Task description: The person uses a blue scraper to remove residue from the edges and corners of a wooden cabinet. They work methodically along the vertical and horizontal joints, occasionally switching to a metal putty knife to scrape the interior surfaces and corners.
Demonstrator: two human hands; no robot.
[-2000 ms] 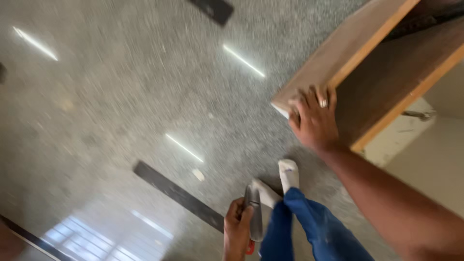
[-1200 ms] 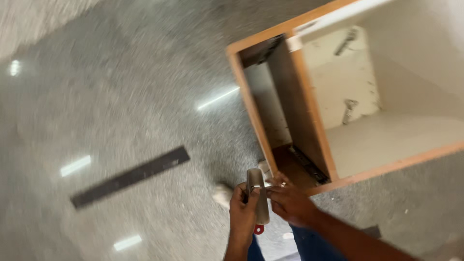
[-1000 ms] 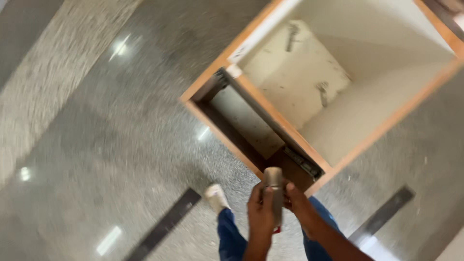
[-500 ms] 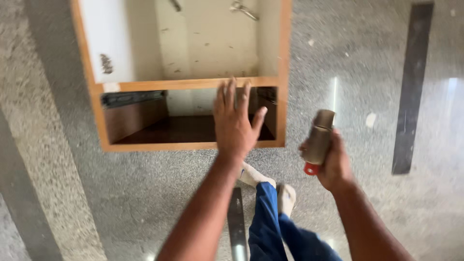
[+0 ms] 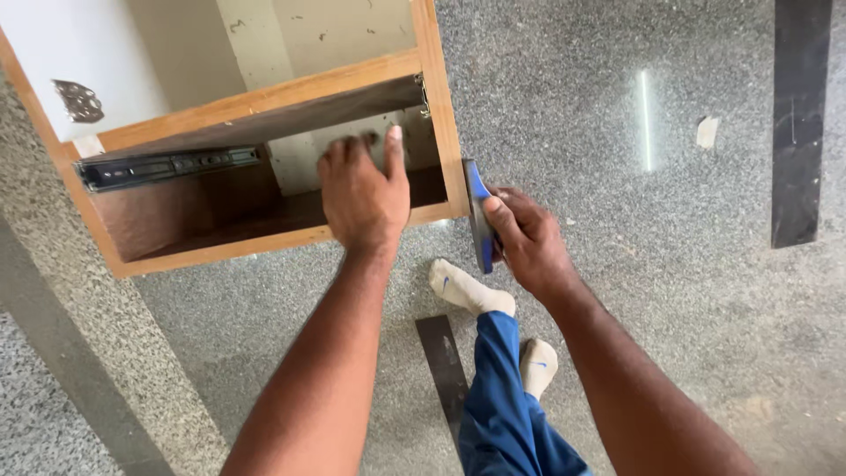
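Since half a second ago I am reaching my flat, open left hand (image 5: 363, 189) into the cabinet (image 5: 441, 132), my right hand (image 5: 527, 238) gripping the slim tool (image 5: 480, 216) beside its right edge.

Open-fronted wooden cabinet box (image 5: 264, 88) with orange-brown edging and pale interior — laid on speckled grey stone floor, opening facing up. Black metal drawer slide (image 5: 167, 166) seen fixed along inner wall of lower, darker compartment. Flat dark metal strip with blue marking (image 5: 480, 216) — held upright just beside cabinet's right outer edge, near lower corner.
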